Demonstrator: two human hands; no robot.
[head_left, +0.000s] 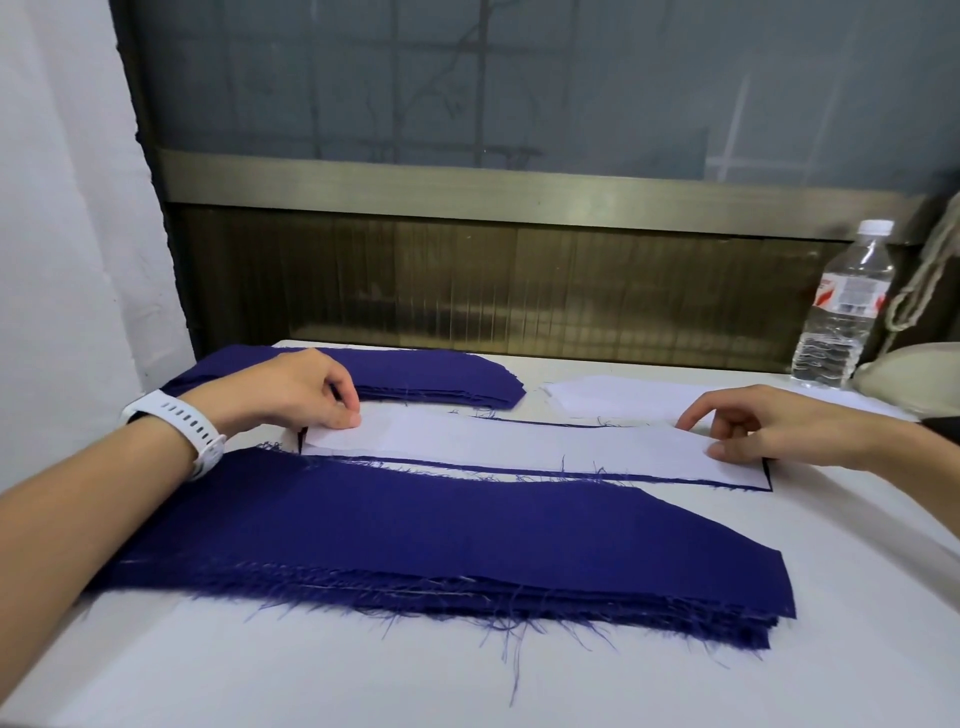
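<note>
A long white strip (519, 447) of thin material lies flat across the middle of a white table (779, 649), set on top of a narrow dark blue fabric strip (467, 466) whose frayed edge shows along its near side. It seems to be getting lined up with the blue piece beneath. The left hand (291, 389), wearing a white watch (176, 421), has curled fingers pinching the strip's left end; the right hand (753, 423) pinches the right end between thumb and bent fingers, likely to keep it taut and straight. A thick stack of blue pieces (415, 540) lies just in front, another blue stack (426, 374) behind, and spare white pieces (613, 397) near the right hand. A water bottle (841, 312) stands at the far right corner
</note>
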